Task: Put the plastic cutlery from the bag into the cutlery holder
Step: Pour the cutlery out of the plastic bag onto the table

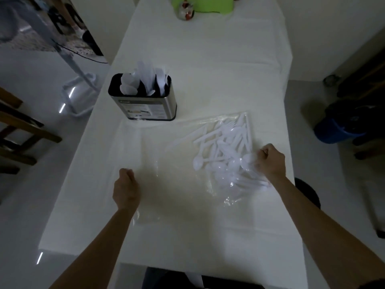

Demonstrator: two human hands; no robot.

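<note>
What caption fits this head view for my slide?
Left hand and right hand grip the clear bag of plastic cutlery on the table; the cutlery holder behind is partly filled.

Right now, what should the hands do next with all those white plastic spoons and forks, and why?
Probably lift a few white plastic spoons and forks out with the right hand. Its curled fingers are at the pile, the left hand seems to pin the clear plastic bag flat, and the black-topped steel cutlery holder, part full, stands just beyond the bag.

Left hand [126, 189] fisted; right hand [271, 161] fingers pinch bag [230, 198].
</note>
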